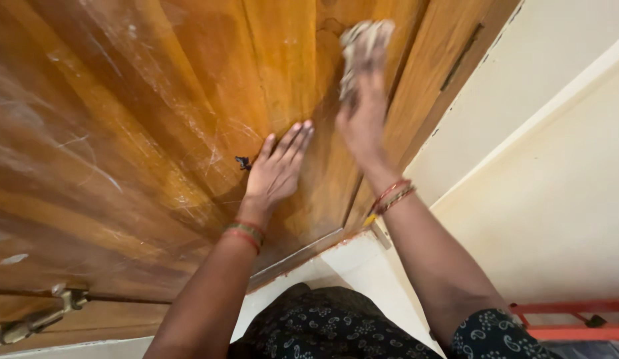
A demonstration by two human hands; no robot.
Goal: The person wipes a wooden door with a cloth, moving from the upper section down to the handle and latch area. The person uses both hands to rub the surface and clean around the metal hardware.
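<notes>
Here, the cloth (pixel 364 46) I have in my right hand (pixel 362 113) is a small, crumpled rag, pale grey-white with a mottled look, pressed against the wooden door (pixel 123 133) high in the view. It runs lengthwise up the door face, away from me, its long axis roughly in line with my fingers and tilted slightly to the right at the top. Motion blur softens it, so I cannot make out its weave or whether it is damp. My right hand is closed around the lower end of the rag, and the fingers hide that part of it.

My left hand (pixel 277 169) lies flat on the door just beside and below the right, palm down, fingers spread narrowly and pointing up, holding nothing. Both wrists wear red and gold bangles (pixel 393 195).

The door is glossy orange-brown wood with raised panels, heavily streaked with whitish scratches and smears. A small dark mark (pixel 243 162) sits just left of my left fingertips; I cannot tell what it is. A brass latch (pixel 36 319) shows at the lower left, partly cut off. To the right is a cream wall (pixel 555 199), and a red ladder rail (pixel 575 316) runs off the lower right edge.
</notes>
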